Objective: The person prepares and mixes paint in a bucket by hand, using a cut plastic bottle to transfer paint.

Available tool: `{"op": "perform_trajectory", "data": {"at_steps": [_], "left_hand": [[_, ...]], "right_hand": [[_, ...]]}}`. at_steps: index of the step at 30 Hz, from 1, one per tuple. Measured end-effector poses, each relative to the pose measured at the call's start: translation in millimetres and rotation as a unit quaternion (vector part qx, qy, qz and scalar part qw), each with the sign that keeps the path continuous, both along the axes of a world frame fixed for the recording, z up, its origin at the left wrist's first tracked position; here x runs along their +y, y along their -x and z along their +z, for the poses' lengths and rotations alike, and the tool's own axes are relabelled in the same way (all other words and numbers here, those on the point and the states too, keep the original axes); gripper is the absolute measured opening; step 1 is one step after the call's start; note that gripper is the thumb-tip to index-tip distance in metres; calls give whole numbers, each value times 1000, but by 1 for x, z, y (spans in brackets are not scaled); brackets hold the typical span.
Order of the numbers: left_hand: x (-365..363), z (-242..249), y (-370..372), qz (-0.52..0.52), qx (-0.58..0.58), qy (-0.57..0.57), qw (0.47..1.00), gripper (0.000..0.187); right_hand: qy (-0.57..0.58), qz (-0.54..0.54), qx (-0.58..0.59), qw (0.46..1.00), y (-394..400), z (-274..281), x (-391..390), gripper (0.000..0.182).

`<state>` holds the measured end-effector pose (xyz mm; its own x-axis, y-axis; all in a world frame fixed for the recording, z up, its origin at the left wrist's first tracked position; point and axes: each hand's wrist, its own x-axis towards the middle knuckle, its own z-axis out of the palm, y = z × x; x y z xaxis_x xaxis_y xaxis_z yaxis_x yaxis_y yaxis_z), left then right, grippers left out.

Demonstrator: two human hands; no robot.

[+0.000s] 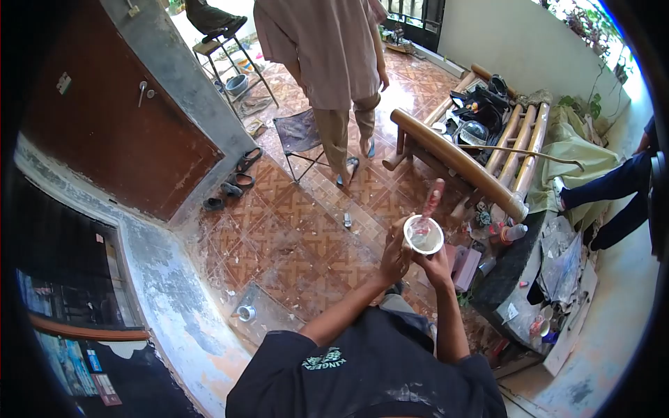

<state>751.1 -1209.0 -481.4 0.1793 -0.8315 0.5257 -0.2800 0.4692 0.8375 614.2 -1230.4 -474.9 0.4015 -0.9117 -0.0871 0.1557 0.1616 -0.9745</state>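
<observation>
Both my hands are around a white cup at chest height, its open top turned up toward the camera. My left hand is against the cup's left side, fingers closed on it. Below and to the right of the rim, my right hand grips the cup too. A tool with a reddish, stained handle stands in the cup, the handle pointing up and away from me. Its lower end lies inside the cup and is hard to make out.
Ahead, a person stands beside a folding stool. A bamboo bench holds dark items. Sandals lie by the brown door. At right are a cluttered black ledge and another person's legs. A can stands lower left.
</observation>
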Motion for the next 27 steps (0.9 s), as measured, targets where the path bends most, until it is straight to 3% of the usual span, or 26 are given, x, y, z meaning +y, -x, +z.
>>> {"op": "perform_trajectory", "data": {"at_steps": [3,7,8,11,13,15,22,25,27], "left_hand": [[-52,1,14,-7,-87,-31,996,56],[-107,-29,21,-69,13,-128,989,49],[-119,-37,22,-75,69,-144,984,50],[-150,-51,14,-98,126,-155,975,52],[-172,-71,4,-165,253,-247,921,59],[-190,-61,-10,-200,361,-368,833,62],[-316,-117,-64,-177,475,-317,802,51],[-397,-149,-112,-190,486,-358,774,42],[-450,-143,-145,-159,451,-400,782,37]], "right_hand": [[17,-60,-16,998,14,0,-44,70],[87,-106,15,990,23,-28,-102,70],[41,-108,47,992,20,-19,-115,70],[84,-129,77,985,5,-30,-155,70],[95,-141,67,983,-9,-35,-182,71],[86,-151,59,983,-28,-46,-211,71],[166,-183,77,966,-110,-87,-328,74],[194,-193,79,959,-151,-103,-392,74],[187,-211,91,955,-181,-106,-434,72]]}}
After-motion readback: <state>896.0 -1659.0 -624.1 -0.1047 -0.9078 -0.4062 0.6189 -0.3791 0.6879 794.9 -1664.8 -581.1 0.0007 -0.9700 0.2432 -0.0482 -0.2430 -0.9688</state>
